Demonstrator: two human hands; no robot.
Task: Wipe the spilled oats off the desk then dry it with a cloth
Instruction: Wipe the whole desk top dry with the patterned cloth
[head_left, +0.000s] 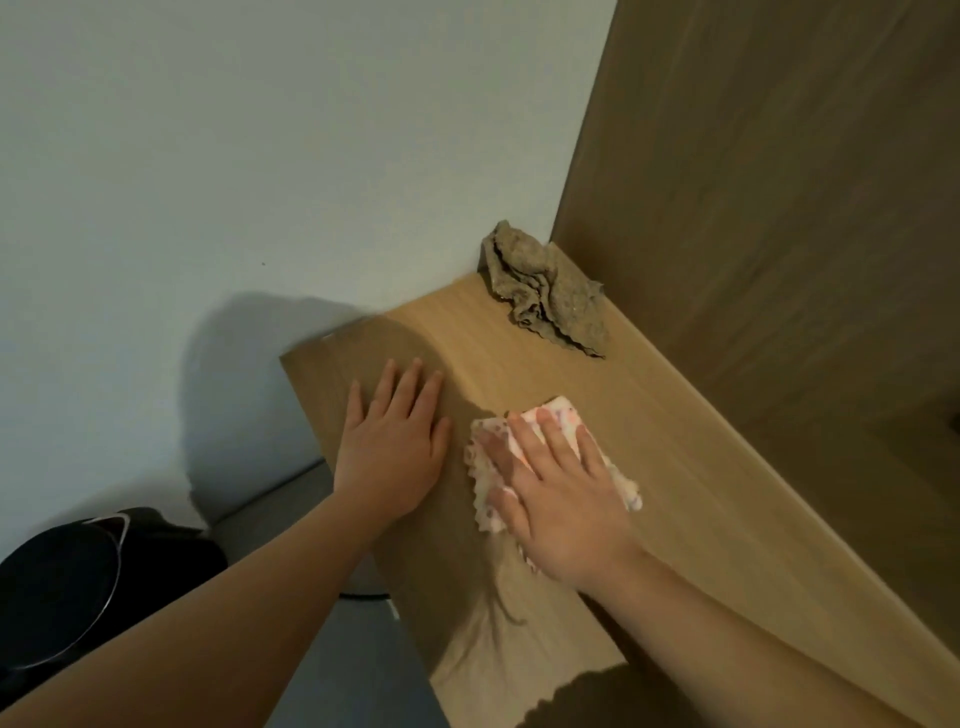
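Presently: light wooden desk (675, 467), lower centre. Left grip (392, 447): released, flat on bare wood. Right grip (561, 504): released, fingers straight, pressing white floral-patterned cloth (485, 499) at mid-frame. Crumpled brown rag (545, 296): upper-centre corner. Oats: none visible. Risk: the unpinched cloth may bunch, skipping patches.

Wooden desk (675, 467) under crumpled brown rag (545, 291), patterned cloth (483, 457).

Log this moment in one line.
right hand: flat on patterned cloth | left hand: flat on desk | brown cloth: crumpled, far corner
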